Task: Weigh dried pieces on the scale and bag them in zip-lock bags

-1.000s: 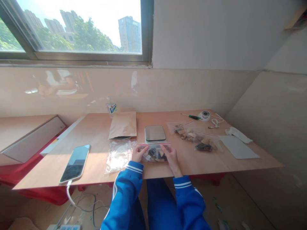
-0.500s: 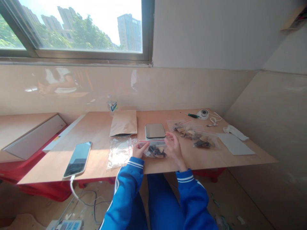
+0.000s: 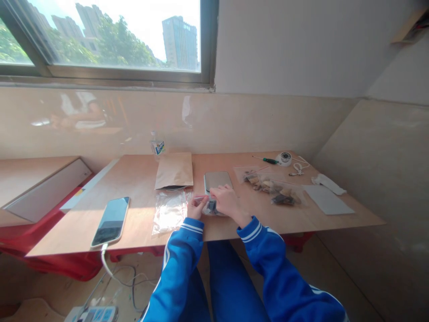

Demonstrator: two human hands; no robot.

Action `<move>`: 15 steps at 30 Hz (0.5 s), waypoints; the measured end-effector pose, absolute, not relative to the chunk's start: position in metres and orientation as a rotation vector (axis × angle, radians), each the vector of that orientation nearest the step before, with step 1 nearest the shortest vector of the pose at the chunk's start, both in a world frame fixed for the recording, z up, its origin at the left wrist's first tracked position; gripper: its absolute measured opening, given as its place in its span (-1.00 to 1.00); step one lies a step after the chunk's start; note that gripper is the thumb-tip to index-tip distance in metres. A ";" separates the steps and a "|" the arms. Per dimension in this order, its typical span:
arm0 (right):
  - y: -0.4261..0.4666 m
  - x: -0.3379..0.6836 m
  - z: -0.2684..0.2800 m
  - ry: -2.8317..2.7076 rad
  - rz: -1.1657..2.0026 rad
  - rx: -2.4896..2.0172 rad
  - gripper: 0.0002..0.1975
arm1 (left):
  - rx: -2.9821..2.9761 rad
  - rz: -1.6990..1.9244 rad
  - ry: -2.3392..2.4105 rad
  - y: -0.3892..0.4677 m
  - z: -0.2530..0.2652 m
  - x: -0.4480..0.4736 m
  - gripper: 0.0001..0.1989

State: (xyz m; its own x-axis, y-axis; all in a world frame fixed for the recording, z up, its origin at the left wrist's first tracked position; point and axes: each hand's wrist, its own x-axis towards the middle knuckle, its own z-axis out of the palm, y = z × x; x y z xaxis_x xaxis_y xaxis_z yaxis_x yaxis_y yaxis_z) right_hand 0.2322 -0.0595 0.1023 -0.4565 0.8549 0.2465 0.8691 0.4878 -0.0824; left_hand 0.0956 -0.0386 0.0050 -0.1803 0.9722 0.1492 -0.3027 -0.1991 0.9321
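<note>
Near the table's front edge lies a clear zip bag [image 3: 211, 206] with dark pieces inside, partly covered by my hands. My left hand [image 3: 196, 206] pinches its top left corner by the reddish zip strip. My right hand [image 3: 228, 201] is closed on the same top edge, a little to the right, its fingertips close to the left ones. Just behind the bag sits a flat digital scale [image 3: 217, 179] with a metal plate, its front partly hidden by my right hand. To the left lie flat clear plastic bags [image 3: 169, 212].
Filled zip bags [image 3: 284, 195] lie right of the scale, with white paper [image 3: 328, 199] beyond. A brown paper pouch [image 3: 174, 171] and bottle [image 3: 157, 145] are at the back left. A phone [image 3: 111, 221] on a cable lies front left; a screwdriver [image 3: 270, 161] and white camera [image 3: 284, 158] back right.
My right hand has moved left from the bag's right end to its top edge by my left hand, and its fingers have closed there. The view has shifted slightly.
</note>
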 end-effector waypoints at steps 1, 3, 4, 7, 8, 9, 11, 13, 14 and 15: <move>-0.061 0.231 0.101 -2.472 -0.090 -1.468 -0.83 | 0.997 1.586 0.975 -0.039 0.006 0.096 -0.57; -0.062 0.229 0.101 -2.468 -0.084 -1.454 -0.84 | 0.968 1.577 0.964 -0.040 0.008 0.096 -0.55; -0.061 0.229 0.102 -2.482 -0.067 -1.440 -0.84 | 0.955 1.572 0.960 -0.040 0.008 0.096 -0.54; -0.055 0.228 0.103 -2.549 -0.029 -1.411 -0.82 | 0.932 1.559 0.956 -0.041 0.010 0.097 -0.53; -0.053 0.227 0.102 -2.559 -0.037 -1.415 -0.82 | 0.927 1.555 0.957 -0.042 0.011 0.097 -0.53; -0.051 0.226 0.101 -2.560 -0.053 -1.424 -0.82 | 0.923 1.555 0.959 -0.042 0.012 0.097 -0.53; -0.051 0.224 0.098 -2.542 -0.081 -1.438 -0.82 | 0.916 1.566 0.966 -0.042 0.013 0.097 -0.53; -0.053 0.226 0.095 -2.505 -0.063 -1.423 -0.82 | 0.905 1.585 0.970 -0.042 0.015 0.096 -0.54; -0.054 0.229 0.095 -2.480 -0.043 -1.413 -0.82 | 0.896 1.600 0.970 -0.042 0.015 0.095 -0.54; -0.055 0.234 0.095 -2.458 -0.022 -1.407 -0.81 | 0.886 1.618 0.969 -0.042 0.016 0.094 -0.55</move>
